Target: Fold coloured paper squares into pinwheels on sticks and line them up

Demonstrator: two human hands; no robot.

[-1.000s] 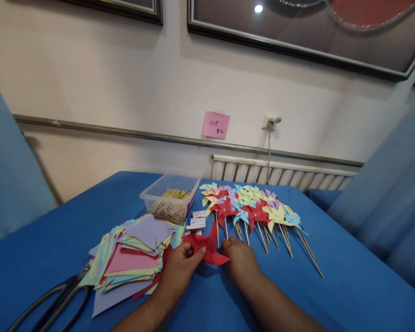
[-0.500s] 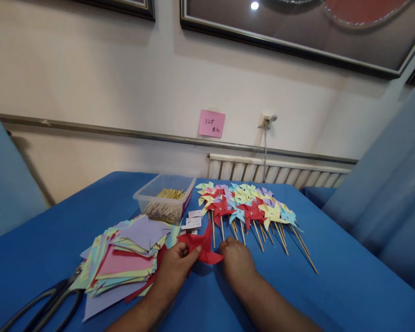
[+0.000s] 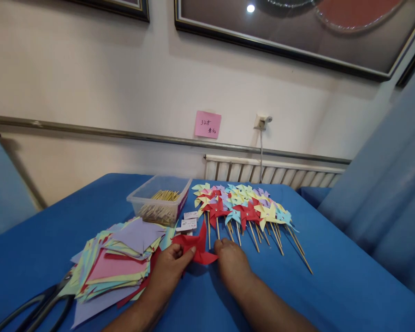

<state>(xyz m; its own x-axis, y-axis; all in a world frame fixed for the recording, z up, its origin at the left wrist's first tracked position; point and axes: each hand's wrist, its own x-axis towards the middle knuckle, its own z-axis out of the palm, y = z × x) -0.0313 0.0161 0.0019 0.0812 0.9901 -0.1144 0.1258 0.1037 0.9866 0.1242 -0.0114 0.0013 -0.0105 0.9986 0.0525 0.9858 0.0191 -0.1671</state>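
A folded red paper pinwheel (image 3: 201, 255) is pinched in my left hand (image 3: 174, 265), the thumb pressing on it near its middle. One of its points stands up, another reaches to the right. My right hand (image 3: 231, 263) is closed at that right point; its fingertips are turned away, so what they hold is hidden. Behind the pinwheel lie small white printed boxes (image 3: 188, 225). Left of my left hand is a messy pile of coloured paper pieces (image 3: 119, 267), in purple, pink, yellow, green and red.
Black-handled scissors (image 3: 44, 302) lie at the pile's left side. A clear plastic box (image 3: 148, 203) of thin wooden sticks stands behind the pile. Finished pinwheels on sticks (image 3: 242, 210) lie in rows at the back right of the blue-covered table (image 3: 332, 281).
The whole view has shifted slightly, so things appear a little farther left. Both hands keep nearly the same pose at the red pinwheel.
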